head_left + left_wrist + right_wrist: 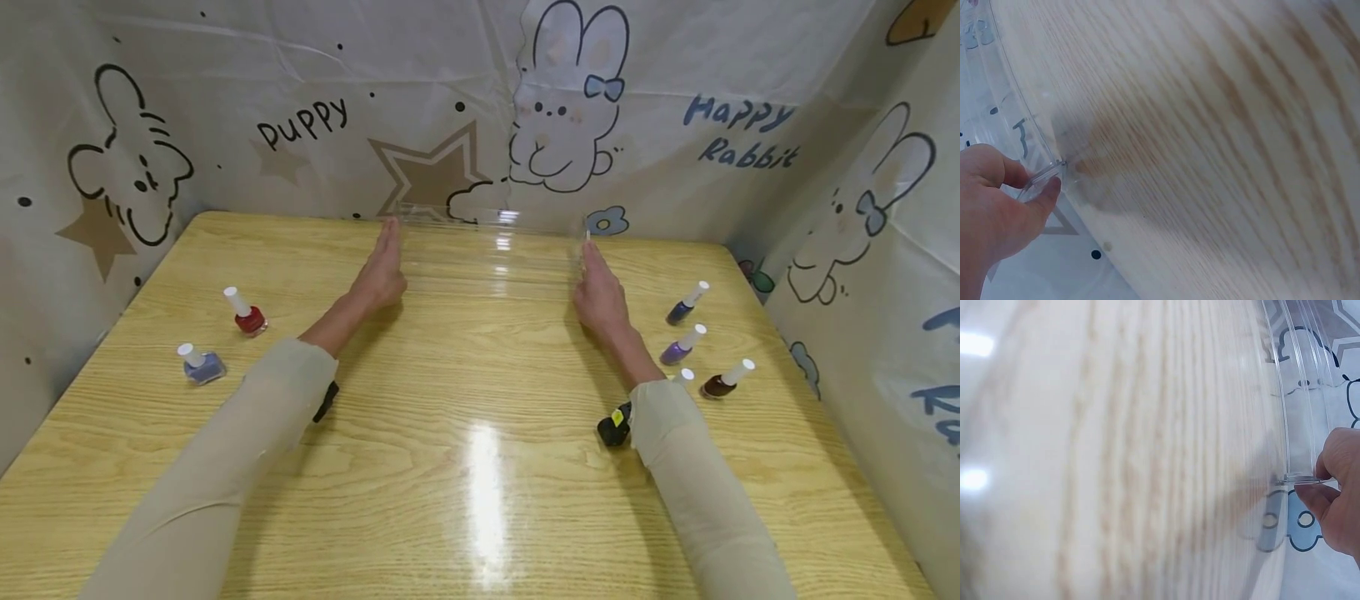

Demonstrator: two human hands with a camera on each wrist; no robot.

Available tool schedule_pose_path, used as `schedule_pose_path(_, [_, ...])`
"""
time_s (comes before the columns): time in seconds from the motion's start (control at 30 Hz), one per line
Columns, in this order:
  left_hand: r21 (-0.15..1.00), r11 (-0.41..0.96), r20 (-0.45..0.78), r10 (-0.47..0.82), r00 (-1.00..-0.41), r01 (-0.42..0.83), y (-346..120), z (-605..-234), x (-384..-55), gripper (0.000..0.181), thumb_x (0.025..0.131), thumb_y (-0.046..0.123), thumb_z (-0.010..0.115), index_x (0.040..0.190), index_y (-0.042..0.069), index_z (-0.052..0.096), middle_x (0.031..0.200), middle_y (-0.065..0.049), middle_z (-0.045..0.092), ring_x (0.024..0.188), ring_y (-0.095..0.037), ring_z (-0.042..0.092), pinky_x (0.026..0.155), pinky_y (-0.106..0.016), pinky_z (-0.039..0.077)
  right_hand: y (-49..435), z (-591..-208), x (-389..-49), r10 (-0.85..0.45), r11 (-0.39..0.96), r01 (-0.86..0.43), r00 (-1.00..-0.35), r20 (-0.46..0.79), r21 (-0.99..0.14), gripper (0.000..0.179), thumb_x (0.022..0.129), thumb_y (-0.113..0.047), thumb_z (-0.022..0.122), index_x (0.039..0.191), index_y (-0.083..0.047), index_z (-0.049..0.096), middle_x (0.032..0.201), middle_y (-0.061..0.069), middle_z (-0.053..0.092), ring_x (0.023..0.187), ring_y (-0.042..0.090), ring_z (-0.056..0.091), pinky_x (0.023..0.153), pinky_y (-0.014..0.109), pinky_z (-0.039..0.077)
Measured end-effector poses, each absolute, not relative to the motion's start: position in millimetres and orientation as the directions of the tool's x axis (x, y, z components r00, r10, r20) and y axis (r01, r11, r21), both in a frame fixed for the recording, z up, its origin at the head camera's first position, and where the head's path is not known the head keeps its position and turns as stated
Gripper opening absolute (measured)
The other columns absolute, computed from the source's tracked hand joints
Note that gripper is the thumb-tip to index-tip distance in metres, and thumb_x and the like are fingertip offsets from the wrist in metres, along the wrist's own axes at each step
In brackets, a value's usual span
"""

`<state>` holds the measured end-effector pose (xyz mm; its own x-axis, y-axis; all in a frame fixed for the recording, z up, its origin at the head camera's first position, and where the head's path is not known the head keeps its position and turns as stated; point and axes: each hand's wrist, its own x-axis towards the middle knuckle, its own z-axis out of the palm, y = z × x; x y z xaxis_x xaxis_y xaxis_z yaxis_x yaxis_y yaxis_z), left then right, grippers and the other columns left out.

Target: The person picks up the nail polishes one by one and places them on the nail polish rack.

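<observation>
Rack (487, 254), clear and long, spans the upper middle of the frame at the far edge of the table (465, 375), in front of the printed cloth (300, 50). It lies between the two hands, one at each end. At its left end, the left hand (381, 271) pinches the thin end wall; the left wrist view shows thumb and finger on opposite faces, parted only by the wall's thickness. At its right end, the right hand (602, 292) does likewise, its digits closed about the end wall at the right of its wrist view. Whether the rack's base touches the table, I cannot tell. A red bottle (251, 320) and a blue-grey bottle (205, 367) stand left of centre; a navy bottle (680, 312), a purple bottle (677, 351) and a dark bottle (720, 385) stand at the right, near a white cap (684, 377) partly hidden by the sleeve (675, 425).
</observation>
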<state>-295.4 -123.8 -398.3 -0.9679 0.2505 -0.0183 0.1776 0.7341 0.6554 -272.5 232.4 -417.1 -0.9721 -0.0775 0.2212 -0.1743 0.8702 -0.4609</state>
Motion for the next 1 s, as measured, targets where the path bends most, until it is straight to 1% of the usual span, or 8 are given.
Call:
schedule_pose_path(0.1, [0.607, 0.770, -0.012, 0.253, -0.967, 0.195, -125, -400, -295, 0.086, 0.092, -0.014, 0.035, 0.157, 0.007, -0.018, 0.164, -0.010, -0.019, 0.147, -0.034, 0.019, 0.096, -0.037, 0.048, 233, -417, -273, -0.075, 0.872, -0.175, -0.971, 0.229, -0.456, 0.064, 0.096, 0.007, 0.040, 0.157, 0.003, 0.020, 0.162, 0.020, 0.020, 0.147, 0.035, 0.023, 0.117, 0.047, 0.023])
schedule_pose_path(0.2, [0.539, 0.808, 0.004, 0.279, -0.960, 0.237, -128, -403, -295, 0.077, 0.099, -0.005, 0.032, 0.156, 0.007, -0.018, 0.164, -0.009, -0.021, 0.144, -0.036, 0.027, 0.060, -0.038, 0.046, 234, -418, -274, -0.070, 0.875, -0.170, -0.971, 0.229, -0.453, 0.066, 0.095, 0.008, 0.041, 0.157, 0.003, 0.020, 0.162, 0.021, 0.020, 0.147, 0.034, 0.023, 0.117, 0.046, 0.023])
schedule_pose_path(0.23, [0.522, 0.815, 0.009, 0.289, -0.957, 0.251, -129, -404, -295, 0.075, 0.101, -0.002, 0.031, 0.156, 0.007, -0.019, 0.164, -0.009, -0.022, 0.144, -0.035, 0.026, 0.060, -0.038, 0.046, 234, -418, -274, -0.068, 0.876, -0.169, -0.971, 0.230, -0.452, 0.066, 0.095, 0.008, 0.041, 0.157, 0.003, 0.020, 0.162, 0.021, 0.020, 0.147, 0.034, 0.023, 0.117, 0.046, 0.023])
schedule_pose_path(0.3, [0.512, 0.813, 0.021, 0.311, -0.950, 0.277, -131, -406, -295, 0.072, 0.103, 0.001, 0.029, 0.156, 0.006, -0.019, 0.163, -0.010, -0.022, 0.150, -0.031, 0.009, 0.065, -0.038, 0.047, 235, -418, -274, -0.070, 0.878, -0.170, -0.971, 0.230, -0.447, 0.066, 0.095, 0.008, 0.041, 0.157, 0.003, 0.019, 0.162, 0.021, 0.020, 0.147, 0.035, 0.023, 0.117, 0.047, 0.023])
schedule_pose_path(0.37, [0.524, 0.797, 0.037, 0.331, -0.943, 0.300, -133, -407, -296, 0.071, 0.103, 0.002, 0.029, 0.155, 0.005, -0.019, 0.163, -0.013, -0.022, 0.150, -0.028, -0.002, 0.090, -0.037, 0.048, 234, -417, -274, -0.071, 0.878, -0.172, -0.970, 0.234, -0.446, 0.066, 0.094, 0.008, 0.041, 0.157, 0.003, 0.019, 0.161, 0.021, 0.021, 0.146, 0.036, 0.024, 0.116, 0.048, 0.025])
schedule_pose_path(0.47, [0.557, 0.762, 0.062, 0.360, -0.931, 0.331, -135, -410, -298, 0.071, 0.104, 0.002, 0.030, 0.155, 0.002, -0.019, 0.162, -0.018, -0.021, 0.149, -0.024, -0.012, 0.119, -0.038, 0.020, 234, -417, -274, -0.073, 0.879, -0.176, -0.968, 0.239, -0.444, 0.066, 0.094, 0.007, 0.041, 0.156, 0.004, 0.020, 0.161, 0.023, 0.022, 0.145, 0.037, 0.026, 0.115, 0.050, 0.027])
schedule_pose_path(0.53, [0.576, 0.738, 0.079, 0.379, -0.922, 0.353, -137, -413, -301, 0.071, 0.104, 0.002, 0.032, 0.154, 0.000, -0.018, 0.162, -0.021, -0.020, 0.148, -0.023, -0.016, 0.120, -0.038, 0.001, 234, -417, -274, -0.075, 0.876, -0.179, -0.968, 0.241, -0.448, 0.066, 0.094, 0.008, 0.041, 0.156, 0.004, 0.020, 0.160, 0.023, 0.023, 0.145, 0.037, 0.026, 0.115, 0.050, 0.027])
schedule_pose_path(1.0, [0.681, 0.646, 0.089, 0.394, -0.915, 0.344, -134, -414, -310, 0.081, 0.095, -0.009, 0.034, 0.153, 0.001, -0.021, 0.162, -0.019, -0.020, 0.148, -0.023, -0.018, 0.119, -0.035, -0.005, 234, -418, -276, -0.066, 0.876, -0.170, -0.970, 0.236, -0.452, 0.066, 0.094, 0.009, 0.040, 0.157, 0.003, 0.020, 0.161, 0.022, 0.022, 0.146, 0.036, 0.025, 0.115, 0.051, 0.026])
